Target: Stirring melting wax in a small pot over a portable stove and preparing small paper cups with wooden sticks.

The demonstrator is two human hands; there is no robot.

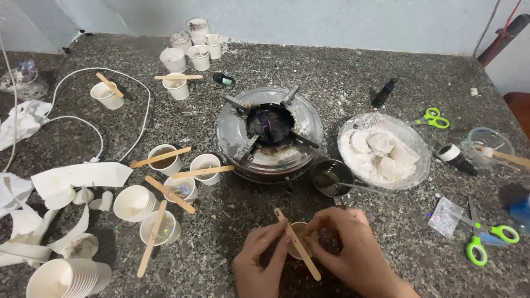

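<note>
My left hand (258, 258) and my right hand (346, 251) meet at the counter's near edge around a small paper cup (296, 232) that holds brown liquid. A flat wooden stick (298, 244) lies across the cup's rim, and the fingertips of both hands pinch it. Just beyond them stands a small metal pot (333, 177) with dark liquid and a long handle. Behind that sits a round gas burner (269, 132), unlit.
To the left stand several small paper cups (205, 165) with sticks across them, a stack of white cups (66, 277) and torn paper. At right are a clear bowl of white wax chunks (383, 152), green scissors (486, 241) and small dark bottles (383, 92).
</note>
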